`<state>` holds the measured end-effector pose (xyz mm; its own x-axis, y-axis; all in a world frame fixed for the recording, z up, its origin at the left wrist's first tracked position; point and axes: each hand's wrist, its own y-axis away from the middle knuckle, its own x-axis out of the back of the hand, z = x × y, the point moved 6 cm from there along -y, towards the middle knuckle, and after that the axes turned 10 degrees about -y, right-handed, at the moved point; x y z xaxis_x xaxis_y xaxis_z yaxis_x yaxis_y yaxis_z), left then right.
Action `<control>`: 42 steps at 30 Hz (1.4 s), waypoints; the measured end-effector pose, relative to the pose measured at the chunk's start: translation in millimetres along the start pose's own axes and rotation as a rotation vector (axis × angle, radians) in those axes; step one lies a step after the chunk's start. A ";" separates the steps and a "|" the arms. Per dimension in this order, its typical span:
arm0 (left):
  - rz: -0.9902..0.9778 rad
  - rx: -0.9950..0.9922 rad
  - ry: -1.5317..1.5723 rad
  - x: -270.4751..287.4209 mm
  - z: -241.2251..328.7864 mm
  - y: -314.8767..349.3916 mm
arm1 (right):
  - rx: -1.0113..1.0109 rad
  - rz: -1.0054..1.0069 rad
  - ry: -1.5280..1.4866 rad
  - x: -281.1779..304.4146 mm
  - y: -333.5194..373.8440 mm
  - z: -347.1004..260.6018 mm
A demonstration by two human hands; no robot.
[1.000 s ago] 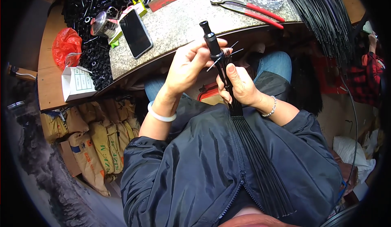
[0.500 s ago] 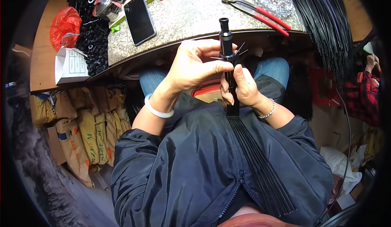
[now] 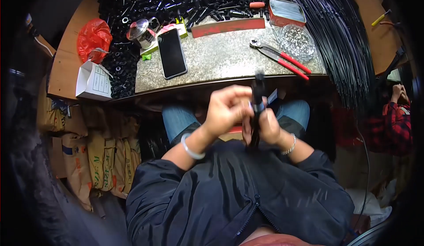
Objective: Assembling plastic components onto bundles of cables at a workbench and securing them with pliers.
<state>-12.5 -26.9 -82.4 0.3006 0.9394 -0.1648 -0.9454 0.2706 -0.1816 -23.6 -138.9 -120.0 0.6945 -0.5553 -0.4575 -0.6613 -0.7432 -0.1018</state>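
My left hand (image 3: 227, 112) is raised over my lap, its thumb and fingers pinched at the middle of a black tube-shaped piece (image 3: 259, 87). Lower down, the fingers of my right hand (image 3: 268, 126) wrap round the same piece. It stands upright between my hands, its top end pointing toward the table edge. Motion smears the piece and my fingertips, so fine parts at the grip are hard to make out. The thin dark rods on its lower end barely show against my dark jacket.
On the speckled worktop (image 3: 212, 54) lie red-handled pliers (image 3: 291, 68), a phone (image 3: 172, 54) and a red strip (image 3: 227, 28). A glass dish (image 3: 310, 53) holds small metal bits. Long black rods (image 3: 342, 56) overhang the right edge. A white box (image 3: 95, 82) stands left.
The view has tipped up, showing more of the table. The black piece has moved and is now blurred; the rods hanging from it no longer show clearly. Both hands keep their hold.
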 end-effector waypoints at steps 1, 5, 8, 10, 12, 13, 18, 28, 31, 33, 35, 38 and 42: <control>-0.001 0.107 0.242 6.5 -15.5 -8.3 | -0.045 0.018 -0.016 4.7 -16.0 -5.2; 0.004 0.086 0.487 19.9 -31.0 -45.1 | 0.074 -0.001 -0.030 24.7 -59.1 -17.9; -0.145 0.082 0.590 32.6 -37.1 -56.5 | 0.058 -0.022 -0.065 20.7 -69.7 -23.0; -0.218 0.031 0.603 33.1 -32.0 -61.2 | 0.064 -0.027 -0.133 18.5 -72.8 -16.5; -0.272 -0.052 0.603 28.7 -23.0 -62.9 | 0.142 0.048 -0.035 17.7 -69.4 -17.5; -0.272 -0.045 0.602 25.8 -16.1 -59.4 | 0.194 0.064 0.066 13.7 -68.4 -23.2; 0.253 -0.016 0.152 12.3 12.1 -33.9 | 0.344 0.469 0.164 14.3 -54.2 -33.7; 0.639 -0.090 -0.361 -5.8 16.4 -31.3 | 0.613 0.648 0.410 26.1 -35.0 -16.7; 0.633 -0.119 -0.320 7.6 7.7 -26.1 | 0.611 0.695 0.325 18.6 -29.8 -25.6; 0.576 -0.128 -0.167 23.8 1.4 -20.6 | 0.562 0.650 0.091 14.7 -33.0 -22.6; 0.522 -0.190 -0.214 32.1 0.1 -19.1 | 0.669 0.563 0.033 10.1 -35.5 -25.3; 0.459 -0.214 -0.148 25.6 2.0 -24.2 | 0.653 0.545 -0.041 12.1 -33.4 -27.1; 0.431 -0.191 -0.098 36.3 1.4 -13.1 | 0.659 0.536 0.031 6.6 -37.9 -19.6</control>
<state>10.6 4.0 -84.6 -0.1359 0.9753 -0.1742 -0.9385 -0.1831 -0.2928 11.7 -121.7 -101.9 0.2410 -0.7874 -0.5673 -0.9264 -0.0123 -0.3765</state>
